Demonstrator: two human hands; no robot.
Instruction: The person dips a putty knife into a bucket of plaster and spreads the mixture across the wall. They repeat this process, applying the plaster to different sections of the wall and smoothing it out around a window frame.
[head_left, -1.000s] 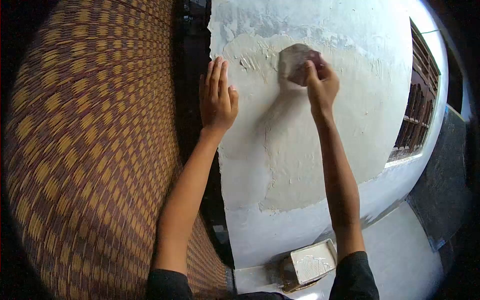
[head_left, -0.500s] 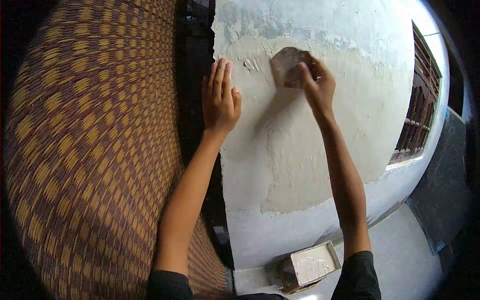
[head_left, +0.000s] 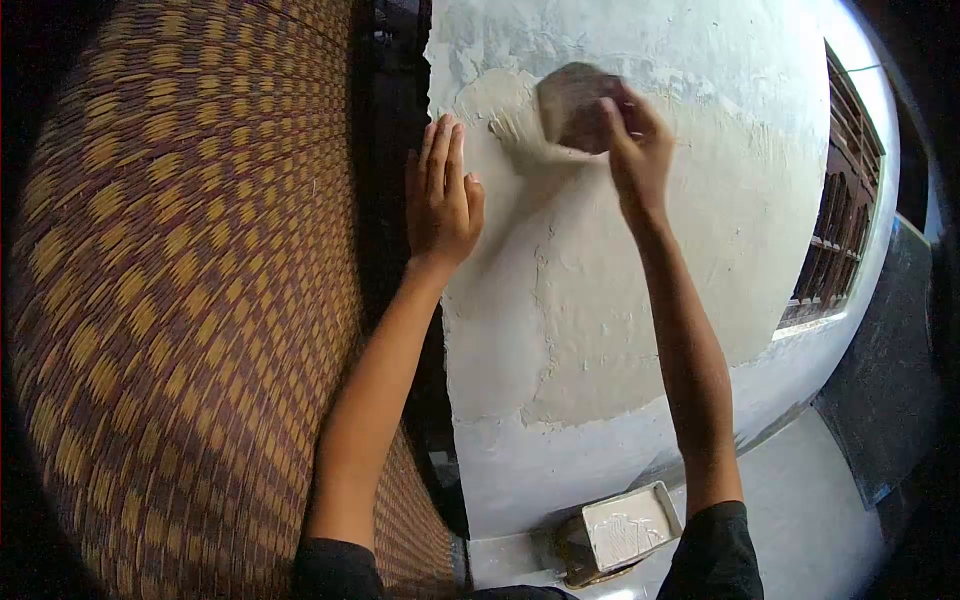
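My right hand (head_left: 640, 140) is wrapped around one edge of a flat, grey-brown putty scraper (head_left: 575, 105), thumb on its near face. The scraper is close over the upper part of a damp-looking, cream putty patch (head_left: 650, 300) on the wall, and its shadow falls down to the left. Flat against the wall's left edge, my left hand (head_left: 443, 195) has its fingers stretched upward and its thumb alongside. A small ridge of putty (head_left: 500, 128) stands out between the two hands.
Below, on the floor (head_left: 790, 490), a rectangular container (head_left: 630, 525) holds white putty. A woven brown-and-yellow mat (head_left: 200, 280) rises along the left, past a dark gap. A barred window (head_left: 840, 200) and a dark panel (head_left: 875, 370) are at right.
My right hand has shifted slightly upward with the scraper, which looks tilted differently and blurred. My left hand stays in place on the wall's edge.
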